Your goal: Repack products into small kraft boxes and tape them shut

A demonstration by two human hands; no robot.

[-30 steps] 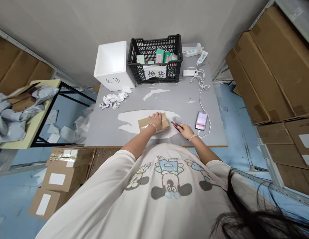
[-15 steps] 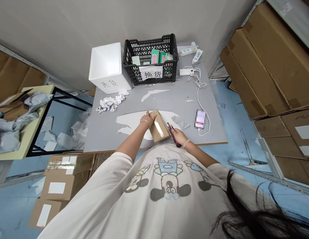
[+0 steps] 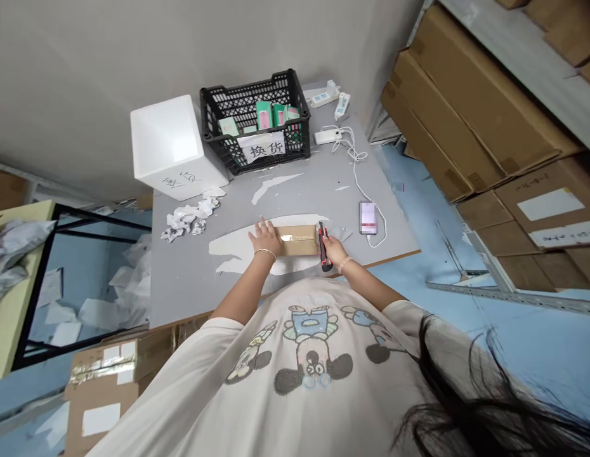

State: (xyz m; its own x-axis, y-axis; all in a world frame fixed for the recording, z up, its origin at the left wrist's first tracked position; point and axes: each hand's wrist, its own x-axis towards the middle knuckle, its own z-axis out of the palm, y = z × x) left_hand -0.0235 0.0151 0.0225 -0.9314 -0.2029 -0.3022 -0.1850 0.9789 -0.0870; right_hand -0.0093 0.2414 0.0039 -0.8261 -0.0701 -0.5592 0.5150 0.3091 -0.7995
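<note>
Two hands work at the near edge of the grey table (image 3: 295, 190), seen from the head camera I am watching. The left grip (image 3: 265, 238) is wide, palm down with the fingers spread, resting on the left end of a cardboard box (image 3: 299, 240). The box lies flat, with clear tape glinting across its top. The right grip (image 3: 334, 252) is closed firmly around a red-and-black utility knife (image 3: 323, 246), held upright against the box's right end; I cannot tell from here whether the blade is out. The box sits on a white patch (image 3: 238, 244) on the table's surface.

At the far side stands a black plastic crate (image 3: 250, 89) of green cartons (image 3: 263, 115), with a paper sign (image 3: 261, 148) on its front. A white foam box (image 3: 166, 146) stands just left of it, and crumpled paper (image 3: 188, 219) lies nearer. To the right, a phone (image 3: 368, 218) with a blurred screen lies on a white cable (image 3: 356, 178). Stacked cardboard cartons (image 3: 476, 108) rise beyond the table on the right.
</note>
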